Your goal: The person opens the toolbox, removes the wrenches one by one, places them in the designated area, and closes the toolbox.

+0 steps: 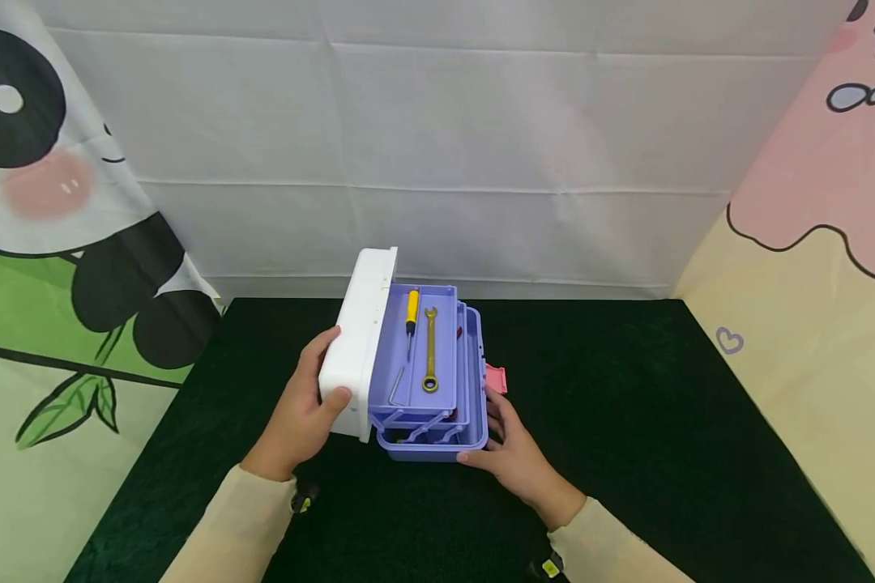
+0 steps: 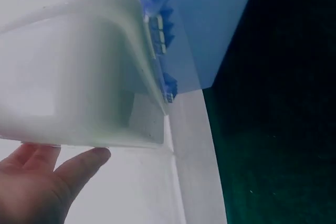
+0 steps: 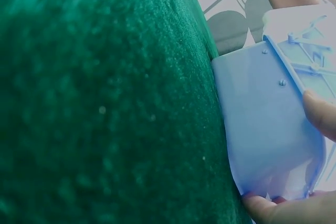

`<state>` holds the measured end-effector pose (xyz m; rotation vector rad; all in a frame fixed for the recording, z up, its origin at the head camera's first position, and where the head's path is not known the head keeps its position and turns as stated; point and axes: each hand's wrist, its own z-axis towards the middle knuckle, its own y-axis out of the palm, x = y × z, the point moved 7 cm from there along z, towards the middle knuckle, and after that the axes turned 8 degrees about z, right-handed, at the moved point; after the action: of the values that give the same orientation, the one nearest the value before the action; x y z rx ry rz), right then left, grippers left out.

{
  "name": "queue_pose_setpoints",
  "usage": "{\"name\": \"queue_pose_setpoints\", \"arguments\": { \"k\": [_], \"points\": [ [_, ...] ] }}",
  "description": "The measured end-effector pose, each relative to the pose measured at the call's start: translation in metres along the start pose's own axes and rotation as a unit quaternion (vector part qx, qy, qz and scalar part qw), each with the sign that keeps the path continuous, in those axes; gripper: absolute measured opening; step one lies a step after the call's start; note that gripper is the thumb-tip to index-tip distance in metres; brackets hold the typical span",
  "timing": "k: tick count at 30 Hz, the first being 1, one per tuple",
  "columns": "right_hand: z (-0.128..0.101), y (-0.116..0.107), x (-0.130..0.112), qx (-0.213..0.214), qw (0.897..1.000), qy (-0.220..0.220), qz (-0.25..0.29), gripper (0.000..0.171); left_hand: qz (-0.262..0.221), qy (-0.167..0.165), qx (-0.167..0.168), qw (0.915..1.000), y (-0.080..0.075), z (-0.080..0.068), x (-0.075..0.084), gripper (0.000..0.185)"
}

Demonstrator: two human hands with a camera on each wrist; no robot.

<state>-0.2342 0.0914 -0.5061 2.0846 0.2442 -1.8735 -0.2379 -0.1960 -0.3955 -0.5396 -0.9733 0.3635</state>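
A purple-blue toolbox [image 1: 432, 456] stands on the dark green cloth, its white lid [image 1: 355, 340] raised on the left side. My left hand [image 1: 300, 425] grips the lid, thumb on its near end and fingers along the outer side; the left wrist view shows the fingertips at the lid's edge. At the near right corner, my right hand [image 1: 514, 455] holds the box, its thumb on the near rim and fingers along the right wall. Inside the raised upper tray [image 1: 445, 340] lie a yellow-handled screwdriver [image 1: 412, 308], a brass-coloured combination wrench [image 1: 430, 348] and a hex key [image 1: 397, 385].
Beside my right fingers, a pink latch [image 1: 496, 379] sticks out from the box's right side. Folding arms [image 1: 426, 425] link the tiered trays to the base. A white cloth backdrop [image 1: 445, 162] hangs behind the table, with printed cartoon cloths at both sides.
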Motion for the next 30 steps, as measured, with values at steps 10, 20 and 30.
{"name": "queue_pose_setpoints", "arguments": {
  "k": [10, 20, 30],
  "points": [
    [0.0, -0.001, -0.001, 0.005, 1.0, 0.0, -0.005, 0.108, -0.041, 0.008, 0.026, 0.9988, -0.011, -0.012, -0.011, 0.067],
    [-0.002, 0.0, -0.001, -0.003, 1.0, 0.002, 0.009, 0.109, -0.108, -0.016, 0.065, 0.9919, -0.014, -0.024, -0.019, 0.062],
    [-0.001, 0.001, -0.001, 0.005, 1.0, 0.005, -0.001, 0.106, -0.197, -0.112, 0.077, 0.9709, -0.016, -0.035, -0.035, 0.057]
  ]
}}
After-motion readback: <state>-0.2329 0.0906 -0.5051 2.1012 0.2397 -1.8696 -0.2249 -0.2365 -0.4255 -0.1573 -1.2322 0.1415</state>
